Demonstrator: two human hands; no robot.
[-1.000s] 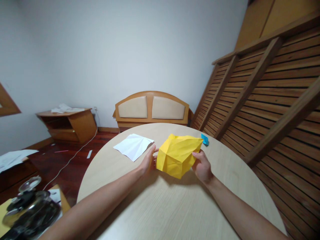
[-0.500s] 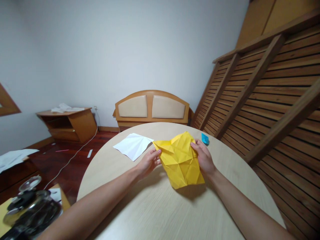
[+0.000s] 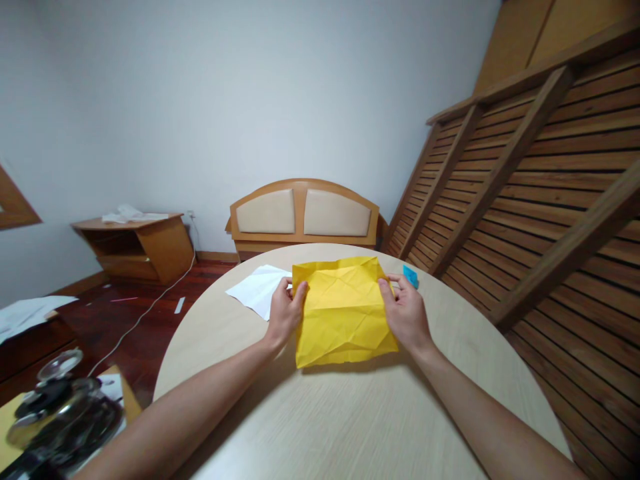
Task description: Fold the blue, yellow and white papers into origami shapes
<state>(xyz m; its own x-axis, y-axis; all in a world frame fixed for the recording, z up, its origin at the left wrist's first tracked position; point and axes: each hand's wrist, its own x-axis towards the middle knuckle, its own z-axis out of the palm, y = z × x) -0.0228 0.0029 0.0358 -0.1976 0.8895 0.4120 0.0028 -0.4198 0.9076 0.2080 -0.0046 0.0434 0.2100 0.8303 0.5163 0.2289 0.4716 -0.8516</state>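
Head view, both hands' grip on creased yellow paper (image 3: 343, 310), round table (image 3: 350, 413)

Bare round table (image 3: 350, 427) lies open nearside; white paper (image 3: 255, 291) left and blue piece (image 3: 411, 275) right crowd the far edge.

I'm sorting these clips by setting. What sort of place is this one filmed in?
Probably a room in a home, perhaps a bedroom or spare room. An upholstered wooden headboard leans against the wall beside a slatted bed frame, and both hands hold a yellow paper over a round wooden table.
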